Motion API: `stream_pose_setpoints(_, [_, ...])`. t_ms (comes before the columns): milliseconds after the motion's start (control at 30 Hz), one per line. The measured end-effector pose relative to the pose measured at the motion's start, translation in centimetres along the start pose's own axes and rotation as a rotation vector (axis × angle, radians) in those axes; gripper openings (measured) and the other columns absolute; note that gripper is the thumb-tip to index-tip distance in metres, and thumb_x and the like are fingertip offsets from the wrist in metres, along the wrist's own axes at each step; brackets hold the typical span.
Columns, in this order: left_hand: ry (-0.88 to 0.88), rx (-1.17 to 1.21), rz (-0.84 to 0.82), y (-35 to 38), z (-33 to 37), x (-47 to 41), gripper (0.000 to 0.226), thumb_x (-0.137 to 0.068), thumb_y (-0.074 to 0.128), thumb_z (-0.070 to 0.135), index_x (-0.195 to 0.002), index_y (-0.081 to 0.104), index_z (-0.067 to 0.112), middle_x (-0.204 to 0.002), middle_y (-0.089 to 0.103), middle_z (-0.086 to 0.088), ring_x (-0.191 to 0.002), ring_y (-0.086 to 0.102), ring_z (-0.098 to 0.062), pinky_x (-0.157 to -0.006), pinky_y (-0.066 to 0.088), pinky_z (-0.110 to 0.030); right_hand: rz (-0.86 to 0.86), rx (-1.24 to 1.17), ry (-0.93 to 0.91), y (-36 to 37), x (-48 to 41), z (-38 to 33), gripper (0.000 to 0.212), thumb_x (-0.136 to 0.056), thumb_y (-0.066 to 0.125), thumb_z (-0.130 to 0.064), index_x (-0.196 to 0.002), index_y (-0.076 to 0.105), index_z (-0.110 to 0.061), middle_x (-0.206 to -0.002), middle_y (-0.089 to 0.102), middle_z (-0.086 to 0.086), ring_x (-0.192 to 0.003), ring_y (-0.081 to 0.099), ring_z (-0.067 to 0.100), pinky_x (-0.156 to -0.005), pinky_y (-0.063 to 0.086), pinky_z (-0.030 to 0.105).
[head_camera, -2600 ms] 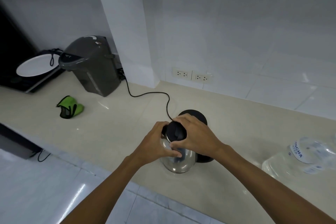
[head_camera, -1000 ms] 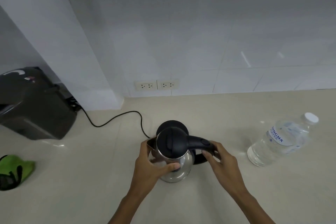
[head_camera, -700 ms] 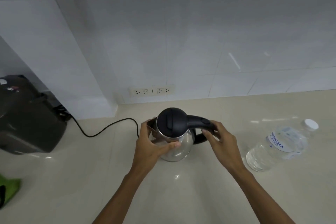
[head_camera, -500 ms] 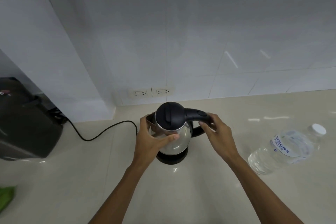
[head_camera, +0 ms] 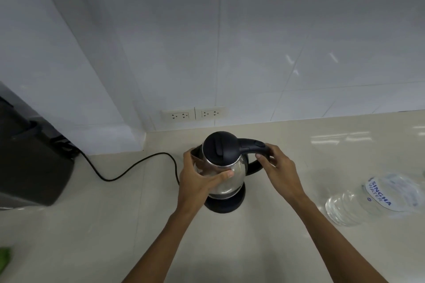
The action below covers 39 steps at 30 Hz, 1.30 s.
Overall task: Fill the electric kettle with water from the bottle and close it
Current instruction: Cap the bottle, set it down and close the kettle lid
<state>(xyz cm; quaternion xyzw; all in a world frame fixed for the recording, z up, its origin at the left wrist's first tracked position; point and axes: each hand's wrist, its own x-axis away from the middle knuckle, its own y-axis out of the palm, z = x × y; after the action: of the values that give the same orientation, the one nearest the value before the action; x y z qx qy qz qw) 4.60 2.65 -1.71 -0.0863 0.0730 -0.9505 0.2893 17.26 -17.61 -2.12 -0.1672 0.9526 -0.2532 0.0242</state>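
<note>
A steel electric kettle (head_camera: pixel 226 176) with a black lid (head_camera: pixel 220 148) stands on its round black base (head_camera: pixel 226 202) in the middle of the counter; the lid is down. My left hand (head_camera: pixel 199 179) wraps the kettle's left side near the spout, thumb across the front. Fingers of my right hand (head_camera: pixel 279 172) curl around the black handle (head_camera: pixel 251 146) at the right. A clear water bottle (head_camera: pixel 372 197) with a white and blue label lies at the right edge, apart from both hands; its cap is out of view.
A black power cord (head_camera: pixel 128 171) runs from the base leftward along the beige counter (head_camera: pixel 253 248). A dark appliance (head_camera: pixel 30 163) stands at the left. Two wall sockets (head_camera: pixel 195 114) sit behind the kettle. A bit of green cloth (head_camera: pixel 4 259) shows at the lower left.
The kettle has been carried from beside its base and set down on it. My right hand moved from the lid to the handle. The view shifted right.
</note>
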Motion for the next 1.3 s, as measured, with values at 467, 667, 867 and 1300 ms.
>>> stream_pose_setpoints(467, [0.004, -0.025, 0.019, 0.6, -0.1, 1.0, 0.105, -0.050, 0.105, 0.049, -0.137, 0.050, 0.031, -0.127, 0.064, 0.019, -0.119, 0.062, 0.000, -0.104, 0.058, -0.038, -0.002, -0.010, 0.009, -0.4, 1.1, 0.9, 0.034, -0.102, 0.064, -0.027, -0.135, 0.058, -0.023, -0.120, 0.067, -0.008, -0.114, 0.064, 0.015, -0.094, 0.052, 0.025])
stream_pose_setpoints(667, [0.008, -0.018, 0.027, 0.7, -0.4, 1.7, 0.108, -0.045, 0.103, 0.055, -0.137, 0.050, 0.031, -0.127, 0.063, 0.019, -0.119, 0.063, -0.004, -0.101, 0.060, -0.040, -0.012, -0.015, 0.003, -0.6, 1.6, 1.0, 0.034, -0.102, 0.064, -0.026, -0.135, 0.059, -0.022, -0.122, 0.069, -0.005, -0.114, 0.065, 0.016, -0.096, 0.053, 0.028])
stream_pose_setpoints(867, [0.018, -0.038, 0.014, 1.1, -0.6, 2.2, 0.110, -0.044, 0.103, 0.057, -0.137, 0.048, 0.033, -0.132, 0.064, 0.016, -0.122, 0.064, -0.009, -0.101, 0.060, -0.040, -0.026, -0.038, 0.031, -1.1, 1.6, 1.2, 0.032, -0.101, 0.065, -0.025, -0.133, 0.061, -0.023, -0.118, 0.072, -0.002, -0.112, 0.070, 0.020, -0.098, 0.057, 0.038])
stream_pose_setpoints(1300, [0.025, -0.104, -0.070, 0.9, -0.7, 2.5, 0.101, -0.052, 0.103, 0.053, -0.134, 0.047, 0.032, -0.124, 0.065, 0.016, -0.117, 0.064, -0.005, -0.096, 0.058, -0.029, -0.070, -0.134, 0.121, -1.8, 2.0, 1.3, 0.028, -0.101, 0.064, -0.023, -0.128, 0.065, -0.030, -0.122, 0.071, -0.003, -0.116, 0.066, 0.020, -0.102, 0.053, 0.041])
